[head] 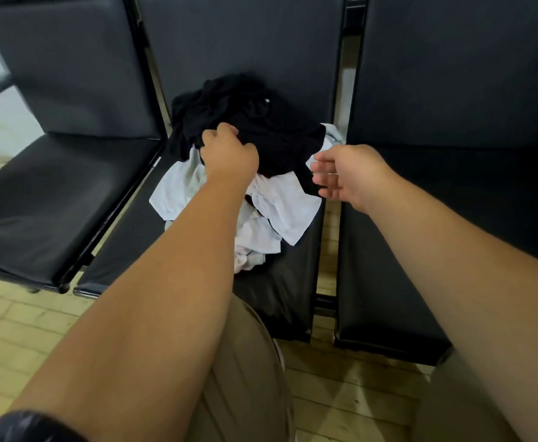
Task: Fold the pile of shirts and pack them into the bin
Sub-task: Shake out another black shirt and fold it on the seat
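Mid black seat point(280, 291) w/ shirt pile point(261, 173) on it.

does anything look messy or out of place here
Only the shirts: black shirts lie crumpled over white shirts in an unfolded heap on the middle seat. The left hand grips a black one; the right hand is open beside it. No bin is in view.

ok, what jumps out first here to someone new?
A black shirt lies crumpled over white shirts on the middle seat. The left hand grips the black shirt's left edge; the right hand hovers open just right of it.
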`<state>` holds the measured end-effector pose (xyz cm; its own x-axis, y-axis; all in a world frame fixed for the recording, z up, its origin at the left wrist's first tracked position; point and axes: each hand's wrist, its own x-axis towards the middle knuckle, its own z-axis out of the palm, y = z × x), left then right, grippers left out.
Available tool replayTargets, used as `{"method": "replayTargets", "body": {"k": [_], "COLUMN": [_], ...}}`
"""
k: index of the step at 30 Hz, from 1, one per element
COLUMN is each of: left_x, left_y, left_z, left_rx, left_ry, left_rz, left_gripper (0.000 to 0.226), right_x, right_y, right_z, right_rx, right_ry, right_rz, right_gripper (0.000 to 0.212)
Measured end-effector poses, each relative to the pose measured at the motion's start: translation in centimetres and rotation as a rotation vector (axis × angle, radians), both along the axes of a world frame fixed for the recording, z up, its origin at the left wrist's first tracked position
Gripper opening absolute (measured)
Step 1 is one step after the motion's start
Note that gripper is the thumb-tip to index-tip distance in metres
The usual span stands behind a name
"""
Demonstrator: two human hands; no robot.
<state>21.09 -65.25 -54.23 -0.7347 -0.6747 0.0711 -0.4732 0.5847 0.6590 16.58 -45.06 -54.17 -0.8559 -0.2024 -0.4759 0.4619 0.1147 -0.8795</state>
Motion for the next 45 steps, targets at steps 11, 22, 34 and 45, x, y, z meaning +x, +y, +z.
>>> {"method": "replayTargets", "body": {"k": [11,22,34,45], "left_x": [-2.3,-0.3,4.4,0.3], "left_y": [-4.5,-0.5,4.0,6.7], "left_z": [-2.4,2.2,2.9,1.5], "left_rx": [0.146,0.345,0.71,1.501], "left_ry": [0.037,0.399,-0.438,0.323], "left_rz": [-0.02,-0.218,-0.896,-0.13], "left_gripper": [0.014,0.016,0.021,0.035], "right_x": [-1.3,-0.6,0.3,1.5], "right_y": [-1.8,-2.0,0.5,4.4], "right_z": [-1.4,-0.9,-0.4,1.5], "right_rx": [0.05,-0.057,-0.338,-0.161], "right_ry": [0.115,0.114,-0.276,-0.096], "right_rz": [0.126,0.121,0.085,0.167], "right_gripper": [0.014,0.021,0.027,0.017]}}
